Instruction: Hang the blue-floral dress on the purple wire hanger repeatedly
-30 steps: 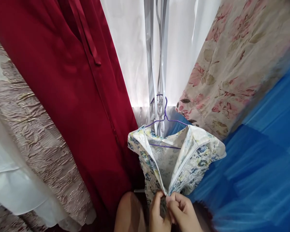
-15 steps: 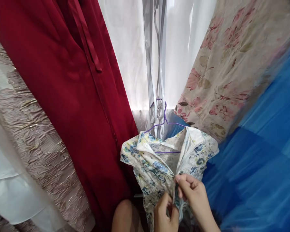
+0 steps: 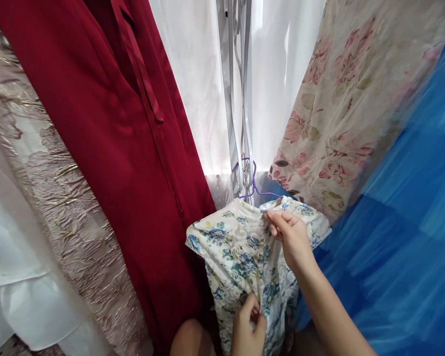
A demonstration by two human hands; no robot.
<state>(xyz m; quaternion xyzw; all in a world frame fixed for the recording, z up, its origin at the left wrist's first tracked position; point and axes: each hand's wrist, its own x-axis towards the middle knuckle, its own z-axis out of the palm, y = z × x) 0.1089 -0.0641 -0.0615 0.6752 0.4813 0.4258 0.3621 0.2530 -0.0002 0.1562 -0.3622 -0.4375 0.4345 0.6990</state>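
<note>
A white dress with blue and yellow-green flowers hangs from a purple wire hanger in the middle of the view. At its neckline, my right hand pinches the top of the front opening between thumb and fingertips. Lower down, my left hand is closed on the cloth beside the front seam. From there up to my right hand, the two front edges lie together. Whatever small part the right fingertips hold is too small to make out. The hanger's lower bar is hidden behind the cloth.
A long red garment with a ribbon tie hangs to the left, with pink-gold textured fabric beyond it. On the right are a beige floral garment and blue fabric. White straps hang behind the hanger.
My right hand has moved up the front to the neckline, and the open V below the collar has closed. My left hand stays low on the cloth.
</note>
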